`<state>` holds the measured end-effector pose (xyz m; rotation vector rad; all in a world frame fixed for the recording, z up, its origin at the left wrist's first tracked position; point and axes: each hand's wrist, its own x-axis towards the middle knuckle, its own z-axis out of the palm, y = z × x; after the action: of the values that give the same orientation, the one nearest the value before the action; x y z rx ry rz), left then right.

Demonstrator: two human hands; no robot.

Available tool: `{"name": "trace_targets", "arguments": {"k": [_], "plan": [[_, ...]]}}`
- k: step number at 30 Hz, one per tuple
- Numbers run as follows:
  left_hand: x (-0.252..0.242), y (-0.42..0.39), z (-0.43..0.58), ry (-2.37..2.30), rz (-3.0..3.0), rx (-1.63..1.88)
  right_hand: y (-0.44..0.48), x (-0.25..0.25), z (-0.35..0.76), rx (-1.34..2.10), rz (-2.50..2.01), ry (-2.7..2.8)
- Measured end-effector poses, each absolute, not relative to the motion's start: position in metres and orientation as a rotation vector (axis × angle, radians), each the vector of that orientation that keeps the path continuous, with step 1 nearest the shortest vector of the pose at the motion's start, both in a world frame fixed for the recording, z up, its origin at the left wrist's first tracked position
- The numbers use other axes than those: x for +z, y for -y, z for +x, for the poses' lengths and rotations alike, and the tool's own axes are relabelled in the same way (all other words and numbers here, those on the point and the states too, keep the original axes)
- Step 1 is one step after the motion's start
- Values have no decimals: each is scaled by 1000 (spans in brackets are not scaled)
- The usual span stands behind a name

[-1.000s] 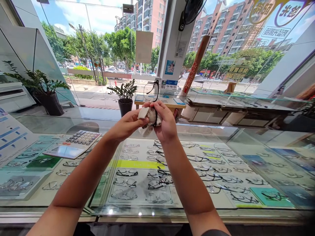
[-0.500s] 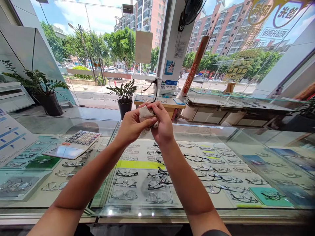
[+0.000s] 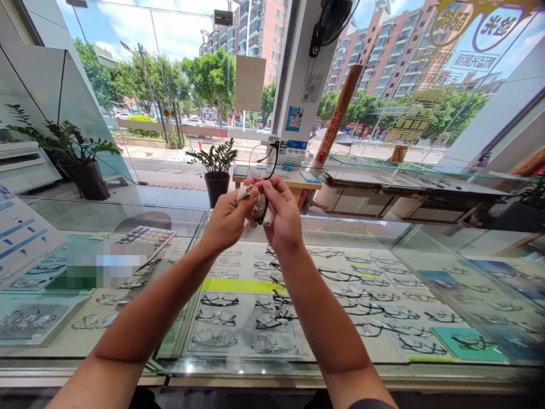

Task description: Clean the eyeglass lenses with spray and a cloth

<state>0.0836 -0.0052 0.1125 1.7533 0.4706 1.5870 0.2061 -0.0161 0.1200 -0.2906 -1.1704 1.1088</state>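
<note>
Both my hands are raised above a glass display counter (image 3: pixel 383 238). My right hand (image 3: pixel 283 218) is closed on a pair of black-framed glasses (image 3: pixel 264 162), whose upper lens and temple stick up above my fingers. My left hand (image 3: pixel 227 218) pinches a white cleaning cloth (image 3: pixel 244 193) against the lower part of the glasses. The cloth is bunched between the two hands and mostly hidden by my fingers.
Under the glass lie several rows of spectacle frames (image 3: pixel 272 295). A calculator (image 3: pixel 145 236) rests on the counter at the left. Potted plants (image 3: pixel 216 165) stand behind the counter, with a window onto the street beyond. A second glass counter (image 3: pixel 426 176) runs along the right.
My hands stay together at the same height. My left hand's fingers have shifted over the cloth, now pinching it higher against the lens, and the glasses have tilted slightly to the right.
</note>
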Motion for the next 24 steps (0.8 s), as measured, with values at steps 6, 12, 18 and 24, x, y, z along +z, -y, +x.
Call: {"name": "trace_targets", "arguments": {"k": [6, 12, 18, 24], "plan": [[120, -1, 62, -290, 1848, 1172, 16, 125, 217, 1113, -285, 1135], [123, -6, 53, -341, 1688, 1207, 11, 125, 227, 983, -324, 1061], [140, -5, 44, -490, 1495, 1454, 11, 131, 249, 952, -351, 1066], [144, 0, 36, -585, 1564, 1628, 25, 139, 251, 961, -438, 1276]]}}
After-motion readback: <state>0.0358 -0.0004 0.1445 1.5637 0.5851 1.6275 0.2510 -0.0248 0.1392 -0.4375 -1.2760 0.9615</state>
